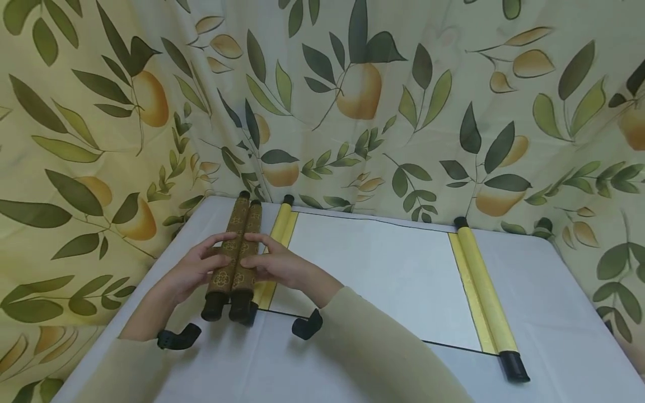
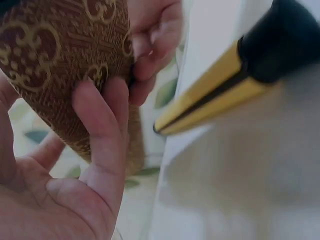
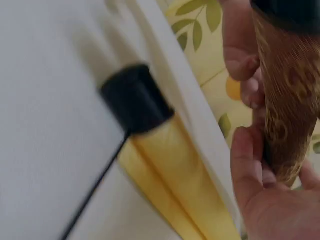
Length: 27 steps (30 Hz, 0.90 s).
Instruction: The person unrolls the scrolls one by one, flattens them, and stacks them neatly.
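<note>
Two brown rolls with gold floral patterns and black end knobs are held side by side above the left of the table, seemingly a rolled-up brocade scroll. My left hand [image 1: 188, 272] grips the left roll [image 1: 222, 275], with fingers and thumb curled about it. The right roll [image 1: 244, 277] is held by my right hand [image 1: 284, 265] in the same way. Just right of and below them lies an unrolled scroll with a white sheet [image 1: 373, 268], its left yellow roller [image 1: 283, 219] partly hidden behind the right hand and brown rolls. In both wrist views, fingers wrap the brown brocade [image 2: 55, 75].
At the right, the scroll's other yellow roller [image 1: 487, 291] with black knobs lies slanted on the white-covered table [image 1: 549, 313]. A curtain [image 1: 428, 129] with fruit and leaf prints hangs along the table's back and left. Black wrist devices [image 1: 180, 337] are on both forearms.
</note>
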Tool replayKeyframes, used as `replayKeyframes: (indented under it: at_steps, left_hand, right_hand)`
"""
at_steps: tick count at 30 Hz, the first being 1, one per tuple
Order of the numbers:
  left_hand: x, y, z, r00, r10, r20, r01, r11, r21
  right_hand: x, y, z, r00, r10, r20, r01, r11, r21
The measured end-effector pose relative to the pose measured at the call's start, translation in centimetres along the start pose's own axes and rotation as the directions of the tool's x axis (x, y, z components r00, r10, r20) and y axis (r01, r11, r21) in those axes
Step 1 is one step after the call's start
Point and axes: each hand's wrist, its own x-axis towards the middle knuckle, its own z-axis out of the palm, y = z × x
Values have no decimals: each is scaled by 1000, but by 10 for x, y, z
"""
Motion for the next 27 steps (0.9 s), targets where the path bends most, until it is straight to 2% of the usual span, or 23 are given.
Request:
replayKeyframes:
  at_steps: [4,8,12,16,19,21,27]
  left_hand:
    - [2,3,20,995,105,-2,-104,993,56]
    - [8,11,43,987,158,-23,-156,984,83]
    - [17,20,62,982,191,-3,-191,981,46]
    - [22,30,81,979,200,44,-200,980,-7]
    - [24,42,99,978,197,71,-200,979,30]
    - [26,50,111,973,215,87,-222,970,94]
    - [44,60,137,937,326,124,-347,909,231]
  right_hand:
    - [-17,-3,-14,998,-66,24,69,984,-166]
    - [-36,-7,-27,991,-130,-33,116,953,-279]
    - [-53,-8,-40,978,-170,-119,133,954,-267]
    - [-68,-2,-51,955,-207,-210,144,949,-279]
    - [-82,5,-60,935,-241,-260,148,931,-333]
    - [-92,9,-67,922,-259,-287,152,926,-347]
    - [-112,13,-84,902,-303,-307,197,923,-330]
